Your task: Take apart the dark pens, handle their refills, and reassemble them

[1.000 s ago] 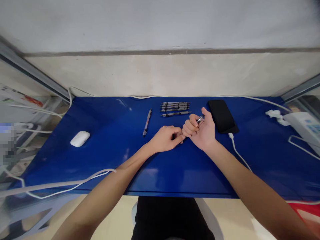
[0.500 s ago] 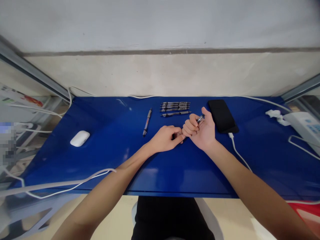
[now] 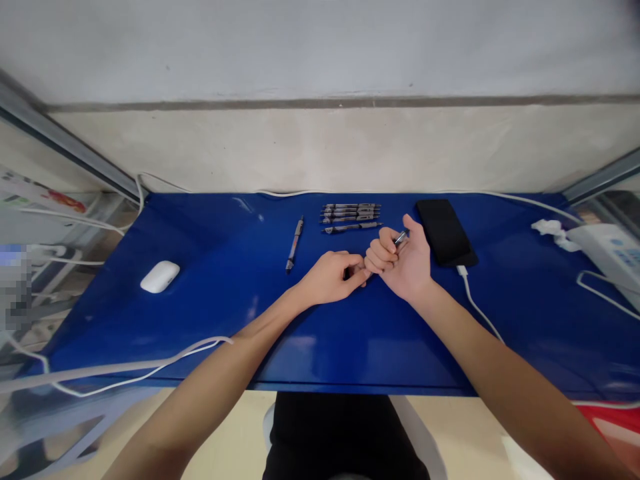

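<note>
My right hand (image 3: 403,263) is closed with its fingers curled round a pen (image 3: 401,238). One shiny grey end of this pen shows between the index finger and the raised thumb; its middle is hidden in the fist. Touching the right fingers, my left hand (image 3: 331,277) pinches at the pen's other end, which the fingers mostly cover. Beyond both hands, several pens (image 3: 351,213) with grey grips lie side by side in a row. Just in front of that row is another pen (image 3: 352,228), slightly tilted. A single pen (image 3: 295,244) rests apart, above my left hand, pointing away from me.
Right of my hands a black phone (image 3: 447,231) lies on the blue table (image 3: 320,340), plugged into a white cable (image 3: 475,303). A white earphone case (image 3: 160,277) sits at the left. A white power strip (image 3: 610,250) is at the right edge, and the wall (image 3: 300,147) rises behind.
</note>
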A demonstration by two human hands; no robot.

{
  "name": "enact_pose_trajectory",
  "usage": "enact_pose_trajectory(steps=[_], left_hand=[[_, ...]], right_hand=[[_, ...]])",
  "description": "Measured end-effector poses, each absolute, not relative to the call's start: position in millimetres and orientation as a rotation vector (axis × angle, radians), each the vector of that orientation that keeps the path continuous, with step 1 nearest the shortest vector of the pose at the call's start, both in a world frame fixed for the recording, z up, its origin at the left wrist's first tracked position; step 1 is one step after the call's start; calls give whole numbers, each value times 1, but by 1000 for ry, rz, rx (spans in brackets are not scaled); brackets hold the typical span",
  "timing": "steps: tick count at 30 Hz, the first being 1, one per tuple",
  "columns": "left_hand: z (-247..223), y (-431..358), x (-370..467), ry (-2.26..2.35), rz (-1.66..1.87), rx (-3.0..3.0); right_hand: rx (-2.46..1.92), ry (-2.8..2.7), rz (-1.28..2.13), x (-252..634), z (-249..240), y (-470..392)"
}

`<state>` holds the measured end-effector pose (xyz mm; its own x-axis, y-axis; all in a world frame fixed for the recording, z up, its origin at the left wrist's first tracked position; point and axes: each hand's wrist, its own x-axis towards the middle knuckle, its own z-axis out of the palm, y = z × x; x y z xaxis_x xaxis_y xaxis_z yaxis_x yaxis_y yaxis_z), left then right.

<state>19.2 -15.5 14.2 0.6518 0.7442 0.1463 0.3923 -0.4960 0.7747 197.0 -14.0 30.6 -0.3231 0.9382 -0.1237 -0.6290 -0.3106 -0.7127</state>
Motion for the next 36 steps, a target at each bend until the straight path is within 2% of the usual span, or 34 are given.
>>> enact_pose_trajectory(steps=[36], left_hand=[[14, -16, 20, 895, 609, 2118]], right_hand=[[-654, -664, 1846, 197, 32, -14]])
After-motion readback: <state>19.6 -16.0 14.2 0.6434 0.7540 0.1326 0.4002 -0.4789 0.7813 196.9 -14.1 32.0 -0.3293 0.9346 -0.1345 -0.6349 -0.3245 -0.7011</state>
